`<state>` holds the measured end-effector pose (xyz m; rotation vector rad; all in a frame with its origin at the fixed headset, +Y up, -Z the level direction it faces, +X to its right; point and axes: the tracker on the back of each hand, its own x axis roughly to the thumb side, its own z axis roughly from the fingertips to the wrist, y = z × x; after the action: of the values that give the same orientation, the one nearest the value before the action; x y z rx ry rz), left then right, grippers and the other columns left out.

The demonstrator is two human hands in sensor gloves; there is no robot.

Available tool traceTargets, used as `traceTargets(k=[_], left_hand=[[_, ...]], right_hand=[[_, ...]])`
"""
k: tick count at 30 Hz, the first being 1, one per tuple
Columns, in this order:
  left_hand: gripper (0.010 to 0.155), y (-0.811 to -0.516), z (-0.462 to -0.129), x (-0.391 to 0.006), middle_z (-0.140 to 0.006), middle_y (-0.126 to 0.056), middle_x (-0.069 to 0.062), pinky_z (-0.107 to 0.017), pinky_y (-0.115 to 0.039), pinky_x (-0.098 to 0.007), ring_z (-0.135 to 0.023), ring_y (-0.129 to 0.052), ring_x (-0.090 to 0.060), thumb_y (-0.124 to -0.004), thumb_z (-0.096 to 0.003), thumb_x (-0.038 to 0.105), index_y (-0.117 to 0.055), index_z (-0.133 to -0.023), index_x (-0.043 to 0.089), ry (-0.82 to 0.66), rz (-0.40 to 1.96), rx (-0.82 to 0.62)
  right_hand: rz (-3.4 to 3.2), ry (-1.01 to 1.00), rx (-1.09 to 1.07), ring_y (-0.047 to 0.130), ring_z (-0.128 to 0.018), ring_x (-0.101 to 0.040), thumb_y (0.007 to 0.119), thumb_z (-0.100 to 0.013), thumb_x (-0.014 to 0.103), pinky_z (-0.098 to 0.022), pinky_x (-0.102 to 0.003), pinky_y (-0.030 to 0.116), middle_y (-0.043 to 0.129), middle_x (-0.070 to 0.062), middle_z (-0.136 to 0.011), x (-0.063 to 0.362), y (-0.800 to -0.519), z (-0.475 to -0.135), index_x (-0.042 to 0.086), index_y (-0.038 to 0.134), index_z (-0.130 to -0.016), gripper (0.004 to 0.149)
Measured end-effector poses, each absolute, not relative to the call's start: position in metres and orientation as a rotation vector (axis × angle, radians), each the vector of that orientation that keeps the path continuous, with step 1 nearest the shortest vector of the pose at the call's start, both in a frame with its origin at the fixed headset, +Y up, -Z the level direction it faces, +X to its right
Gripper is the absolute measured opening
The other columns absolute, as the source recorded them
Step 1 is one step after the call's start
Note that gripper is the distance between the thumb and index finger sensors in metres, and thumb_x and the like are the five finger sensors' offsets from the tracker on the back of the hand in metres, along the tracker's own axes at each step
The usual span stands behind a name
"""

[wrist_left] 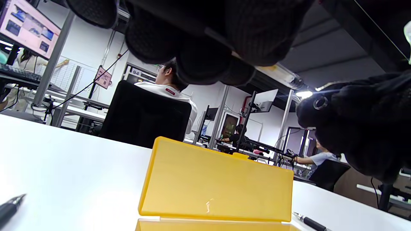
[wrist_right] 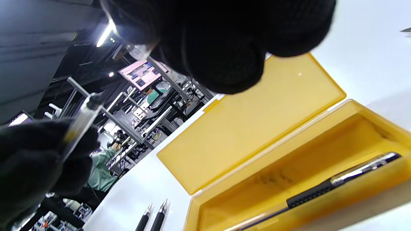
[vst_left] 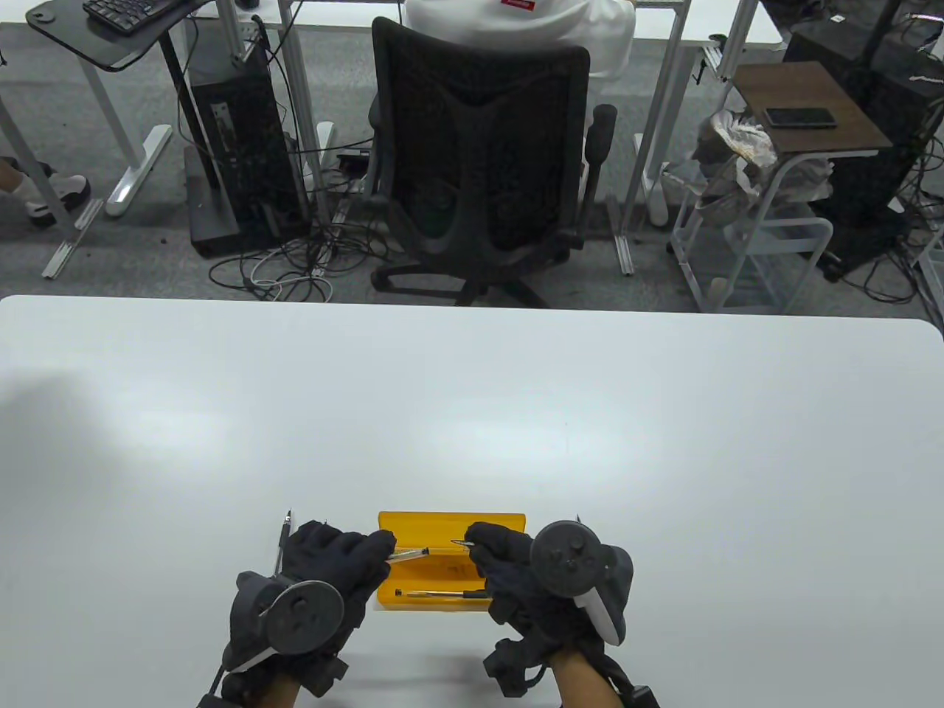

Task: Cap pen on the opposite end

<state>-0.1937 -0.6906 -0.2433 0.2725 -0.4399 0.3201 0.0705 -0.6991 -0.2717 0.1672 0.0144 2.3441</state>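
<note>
Table view: rectangular glossy yellow case [vst_left: 451, 521], black knit left hand [vst_left: 335, 564].

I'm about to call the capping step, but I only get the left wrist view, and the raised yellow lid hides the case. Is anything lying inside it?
Observer: Yes. One spare pen with a black grip lies in the tray of the yellow case.
Operator: Does the left hand actually have a pen?
Observer: It does. The left hand holds the held pen, which has a clear barrel, above the case. Its free end points toward the right hand.
Operator: And the cap?
Observer: The right hand pinches a small dark piece, probably the cap. There is a gap between it and the pen's end, so they are not joined yet.
</note>
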Motion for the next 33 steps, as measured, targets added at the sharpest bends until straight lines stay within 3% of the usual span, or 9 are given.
traceTargets(k=[12, 20, 23, 26, 33], left_hand=[[0.046, -0.69, -0.239, -0.182, -0.08, -0.093, -0.012, -0.07, -0.049, -0.069, -0.073, -0.081, -0.036, -0.08, -0.0501, 0.03, -0.085, -0.094, 0.016, -0.496, 0.288, 0.268], [0.046, -0.691, -0.238, -0.177, -0.081, -0.094, -0.011, -0.07, -0.05, -0.069, -0.074, -0.082, -0.035, -0.081, -0.0494, 0.031, -0.086, -0.093, 0.018, -0.53, 0.209, 0.247], [0.046, -0.692, -0.238, -0.176, -0.079, -0.096, -0.011, -0.07, -0.051, -0.069, -0.072, -0.084, -0.035, -0.081, -0.0491, 0.03, -0.086, -0.093, 0.016, -0.535, 0.224, 0.234], [0.046, -0.693, -0.238, -0.171, -0.077, -0.097, -0.012, -0.07, -0.051, -0.069, -0.07, -0.085, -0.035, -0.082, -0.0487, 0.03, -0.087, -0.092, 0.015, -0.542, 0.227, 0.218], [0.045, -0.687, -0.235, -0.17, -0.073, -0.101, -0.014, -0.069, -0.053, -0.069, -0.066, -0.087, -0.037, -0.083, -0.0466, 0.027, -0.09, -0.088, 0.012, -0.545, 0.232, 0.258]], right_hand=[[2.401, 0.063, 0.295, 0.1, -0.046, -0.019, 0.071, -0.043, 0.03, -0.036, -0.038, 0.085, 0.095, -0.006, -0.069, 0.052, -0.702, -0.267, 0.023, 0.084, -0.086, 0.045], [2.354, 0.236, 0.354, 0.1, -0.049, -0.021, 0.072, -0.045, 0.03, -0.038, -0.04, 0.084, 0.094, -0.008, -0.073, 0.049, -0.709, -0.269, 0.023, 0.082, -0.089, 0.046], [2.406, 0.233, 0.345, 0.101, -0.04, -0.019, 0.073, -0.044, 0.033, -0.032, -0.038, 0.085, 0.097, -0.008, -0.064, 0.047, -0.708, -0.268, 0.021, 0.084, -0.087, 0.046], [2.496, 0.214, 0.339, 0.099, -0.022, -0.016, 0.073, -0.044, 0.037, -0.021, -0.036, 0.085, 0.1, -0.002, -0.042, 0.045, -0.705, -0.268, 0.016, 0.086, -0.084, 0.047], [2.573, 0.102, 0.44, 0.101, -0.023, -0.015, 0.072, -0.044, 0.035, -0.022, -0.035, 0.086, 0.101, -0.003, -0.043, 0.037, -0.697, -0.261, 0.012, 0.087, -0.083, 0.048]])
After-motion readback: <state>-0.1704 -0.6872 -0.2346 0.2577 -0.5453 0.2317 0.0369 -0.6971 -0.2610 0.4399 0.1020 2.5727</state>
